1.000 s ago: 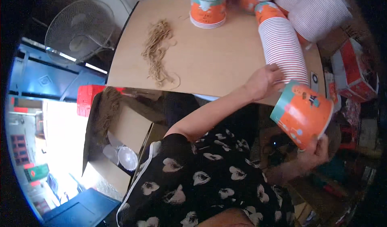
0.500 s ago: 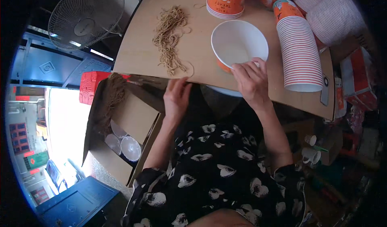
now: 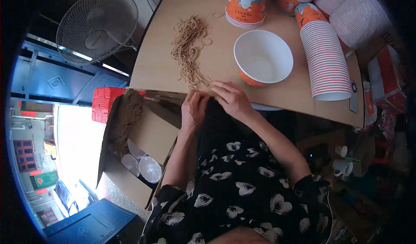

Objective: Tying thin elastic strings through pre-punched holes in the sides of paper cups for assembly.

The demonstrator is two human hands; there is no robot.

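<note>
A tangled heap of thin tan strands (image 3: 190, 42), some looped, trails down the tabletop to its near edge. At that edge my left hand (image 3: 193, 110) is closed, its fingertips pinched together; whatever they hold is too small to make out. Close beside it on the right, my right hand (image 3: 233, 100) reaches left with bent fingers drawn together near the strands' lower end. Its fingertips partly hide what they grip. A wide white-lined paper bucket (image 3: 263, 58), orange outside, stands open and tilted toward me to the right of the strands, touched by neither hand.
Nested striped paper buckets (image 3: 327, 58) lie along the table's right side. A lidded orange bucket (image 3: 246, 8) stands at the back. Below the table's left edge, an open carton (image 3: 125, 179) holds more tan strands and clear round cups (image 3: 150, 169). A fan (image 3: 97, 27) stands left.
My right hand has let go of the white-lined bucket's rim and moved left beside my left hand. The left fingers have drawn together. The whole view has shifted slightly.
</note>
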